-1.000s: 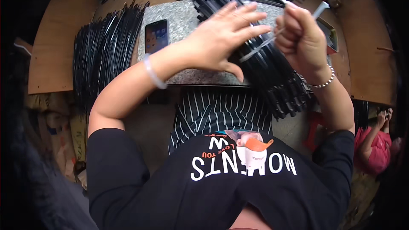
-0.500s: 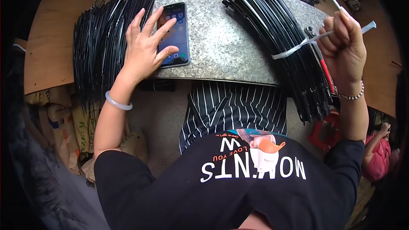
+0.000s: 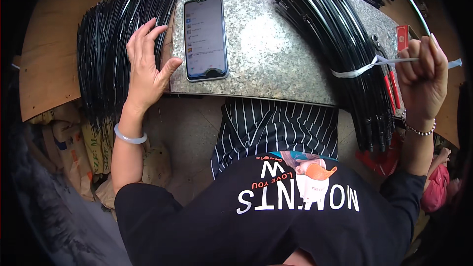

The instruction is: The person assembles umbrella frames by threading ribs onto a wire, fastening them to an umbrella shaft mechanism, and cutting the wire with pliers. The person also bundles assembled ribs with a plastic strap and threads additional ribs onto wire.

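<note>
At the frame's right, our right hand (image 3: 422, 81) is clamping its fingers on the white tie (image 3: 355, 72) already looping around the black bundle (image 3: 340, 29), ends jutting free. At left, our left hand (image 3: 147, 71) is holding its fingers apart near a black pile (image 3: 111, 39) showing no tie.

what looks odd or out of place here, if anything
Nothing looks plainly spilled or damaged. Only the black bundle seems a bit askew: it lies slanted, its near ends jutting past the front edge of the speckled slab, with the white strap around it held in the right hand.
</note>
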The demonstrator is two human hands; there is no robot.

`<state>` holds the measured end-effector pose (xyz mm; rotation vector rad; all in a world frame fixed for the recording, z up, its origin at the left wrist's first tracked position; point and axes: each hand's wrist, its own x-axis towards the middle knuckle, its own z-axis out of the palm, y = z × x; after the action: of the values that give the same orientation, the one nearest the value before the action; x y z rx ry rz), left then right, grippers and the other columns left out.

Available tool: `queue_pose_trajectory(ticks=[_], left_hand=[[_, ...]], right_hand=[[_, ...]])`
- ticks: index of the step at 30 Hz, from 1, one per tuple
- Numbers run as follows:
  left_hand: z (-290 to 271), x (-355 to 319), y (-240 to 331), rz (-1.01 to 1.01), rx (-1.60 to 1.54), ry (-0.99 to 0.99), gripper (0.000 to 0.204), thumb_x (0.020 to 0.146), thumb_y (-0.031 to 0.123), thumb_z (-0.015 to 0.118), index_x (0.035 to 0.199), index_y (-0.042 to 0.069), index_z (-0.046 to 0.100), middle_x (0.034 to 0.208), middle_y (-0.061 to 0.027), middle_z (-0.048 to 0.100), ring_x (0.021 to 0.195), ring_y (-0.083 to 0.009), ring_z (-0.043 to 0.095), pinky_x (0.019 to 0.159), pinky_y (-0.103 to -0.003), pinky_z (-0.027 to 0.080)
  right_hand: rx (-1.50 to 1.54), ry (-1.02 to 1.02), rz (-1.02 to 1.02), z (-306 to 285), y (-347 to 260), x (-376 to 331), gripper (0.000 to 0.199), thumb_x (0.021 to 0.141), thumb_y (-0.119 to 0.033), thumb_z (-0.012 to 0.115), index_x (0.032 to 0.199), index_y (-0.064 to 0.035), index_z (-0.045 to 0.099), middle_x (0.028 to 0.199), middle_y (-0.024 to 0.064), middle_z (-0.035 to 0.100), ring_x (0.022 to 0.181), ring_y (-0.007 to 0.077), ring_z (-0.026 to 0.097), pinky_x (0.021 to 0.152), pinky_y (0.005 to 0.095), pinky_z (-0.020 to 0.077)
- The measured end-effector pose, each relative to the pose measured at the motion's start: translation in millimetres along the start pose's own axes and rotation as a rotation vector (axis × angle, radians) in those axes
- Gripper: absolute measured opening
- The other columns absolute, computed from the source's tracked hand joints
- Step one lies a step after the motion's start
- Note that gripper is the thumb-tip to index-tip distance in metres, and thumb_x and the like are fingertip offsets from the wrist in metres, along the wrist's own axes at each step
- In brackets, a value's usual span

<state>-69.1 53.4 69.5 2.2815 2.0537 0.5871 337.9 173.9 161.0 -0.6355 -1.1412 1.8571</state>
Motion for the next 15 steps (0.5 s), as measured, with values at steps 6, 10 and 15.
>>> queue_pose_trajectory(ticks=[6, 10, 15], left_hand=[[-1, -2, 0, 0.015, 0.031, -0.022, 0.074, 0.078, 0.063, 0.05, 0.129, 0.009, 0.043, 0.136, -0.013, 0.035, 0.126, -0.033, 0.026, 0.104, -0.046, 0.022], [0, 6, 2, 0.041, 0.074, -0.038, 0.071, 0.077, 0.064, 0.05, 0.13, 0.016, 0.045, 0.138, -0.0098, 0.033, 0.127, -0.0333, 0.024, 0.105, -0.047, 0.021], [4, 19, 4, 0.086, 0.132, -0.043, 0.067, 0.077, 0.064, 0.05, 0.129, 0.023, 0.047, 0.14, -0.0069, 0.032, 0.127, -0.0337, 0.023, 0.105, -0.047, 0.02]], right_hand=[[0.004, 0.012, 0.026, -2, -4, -2, 0.039, 0.095, -0.024, 0.038, 0.058, -0.0142, 0.032, 0.055, -0.0037, 0.025, 0.046, 0.0055, 0.02, 0.04, 0.0194, 0.0181], [0.002, 0.012, 0.024, -3, -4, -3, 0.039, 0.095, -0.025, 0.038, 0.058, -0.0143, 0.032, 0.055, -0.0036, 0.025, 0.046, 0.0058, 0.02, 0.04, 0.0195, 0.018], [-0.019, 0.011, 0.024, 1, -4, -1, 0.04, 0.095, -0.025, 0.038, 0.058, -0.0144, 0.032, 0.055, -0.0036, 0.025, 0.046, 0.0058, 0.02, 0.04, 0.0194, 0.0183]])
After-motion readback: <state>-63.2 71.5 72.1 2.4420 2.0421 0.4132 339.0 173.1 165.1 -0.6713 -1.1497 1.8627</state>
